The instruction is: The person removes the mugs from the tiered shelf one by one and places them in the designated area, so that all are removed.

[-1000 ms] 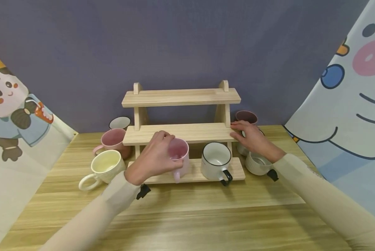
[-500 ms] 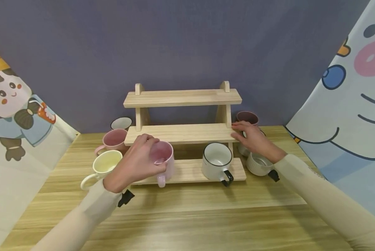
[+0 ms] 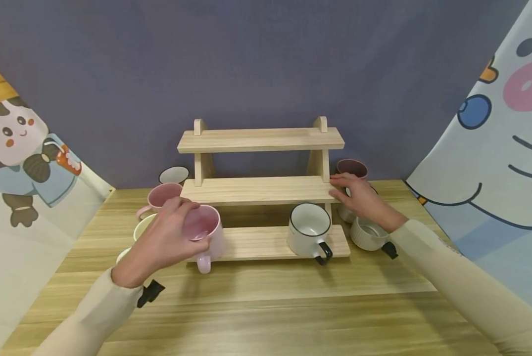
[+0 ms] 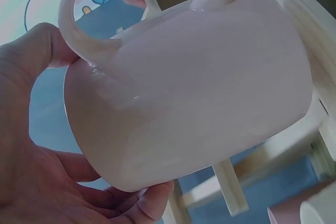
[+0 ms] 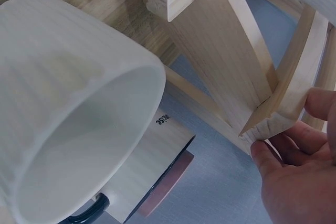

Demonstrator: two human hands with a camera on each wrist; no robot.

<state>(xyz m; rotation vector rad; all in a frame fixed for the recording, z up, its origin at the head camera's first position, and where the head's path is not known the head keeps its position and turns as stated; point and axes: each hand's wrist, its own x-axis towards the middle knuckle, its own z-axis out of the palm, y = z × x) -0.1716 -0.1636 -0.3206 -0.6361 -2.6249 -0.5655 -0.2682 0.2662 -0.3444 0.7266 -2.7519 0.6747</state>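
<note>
My left hand [image 3: 165, 240] grips a light pink mug [image 3: 214, 230] by its rim, at the left end of the wooden rack's bottom shelf [image 3: 257, 242]. The mug's handle points toward me. Close up in the left wrist view, the mug's smooth wall [image 4: 199, 93] has the thumb at one side and fingertips at the other. My right hand [image 3: 359, 198] holds the right end of the middle shelf [image 3: 257, 190]; in the right wrist view its thumb and fingers close about the board's end [image 5: 281, 111]. A white mug with black rim and handle [image 3: 308, 232] stands on the bottom shelf's right.
Left of the rack are a pink mug [image 3: 163, 195], a black-rimmed white mug [image 3: 174, 175] and a yellow mug [image 3: 143, 227] half hidden behind my left hand. A ribbed white cup [image 3: 368, 236] and a dark pink mug [image 3: 352, 167] stand at the right.
My left hand has carried the light pink mug leftward along the bottom shelf, from near its middle to its left end. The right hand stays at the middle shelf's end.
</note>
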